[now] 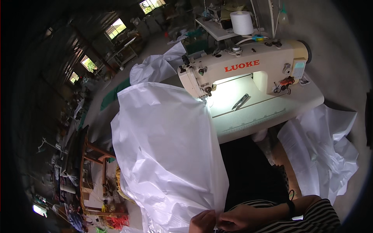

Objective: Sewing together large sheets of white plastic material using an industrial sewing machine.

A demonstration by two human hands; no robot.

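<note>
Draping white fabric, sewing machine, probably snips

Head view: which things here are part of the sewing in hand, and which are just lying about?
In use: large white plastic-like sheet, pinched at its near edge by left hand and right hand; cream sewing machine.

Lying about: metal thread snips, white thread cone, crumpled white sheets on the floor.
</note>
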